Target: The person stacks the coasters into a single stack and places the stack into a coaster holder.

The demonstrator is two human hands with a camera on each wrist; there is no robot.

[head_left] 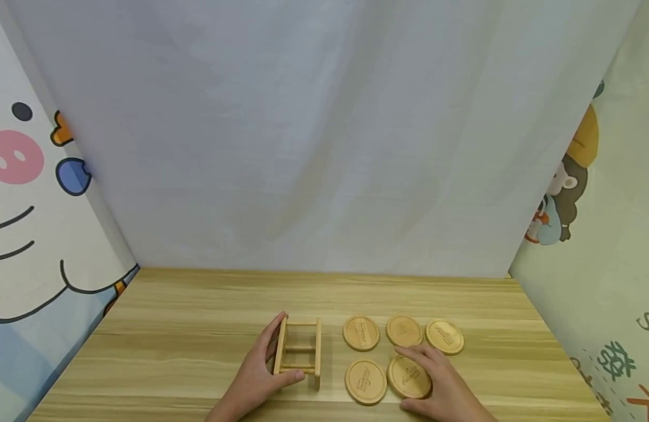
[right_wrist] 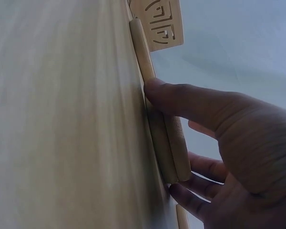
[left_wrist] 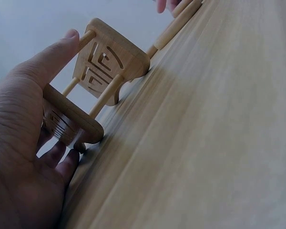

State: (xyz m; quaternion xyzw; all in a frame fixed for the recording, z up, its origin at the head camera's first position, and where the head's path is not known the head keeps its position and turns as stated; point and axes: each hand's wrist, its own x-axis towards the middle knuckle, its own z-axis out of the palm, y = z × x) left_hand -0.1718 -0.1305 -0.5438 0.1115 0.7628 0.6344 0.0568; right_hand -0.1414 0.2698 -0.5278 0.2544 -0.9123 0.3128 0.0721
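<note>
My left hand point(head_left: 261, 366) grips a small wooden coaster rack point(head_left: 318, 346) by its left side panel, thumb over the near end and fingers behind. Rods join its two side panels, and cut-out patterns show on the panels point(left_wrist: 107, 59) in the left wrist view. My right hand point(head_left: 435, 381) holds a round wooden coaster point(head_left: 409, 377) by its edge between thumb and fingers. In the right wrist view, two coaster edges point(right_wrist: 169, 148) lie face to face within this grip. Immediately left is another engraved coaster point(head_left: 365, 381).
Behind the right hand, a row of round coasters lies flat: one at left point(head_left: 361, 333), one in the middle point(head_left: 404, 332) and one at right point(head_left: 444, 337). The wood-grain table point(head_left: 198, 305) ends at a pale cloth backdrop point(head_left: 324, 146), with printed cloths on both sides.
</note>
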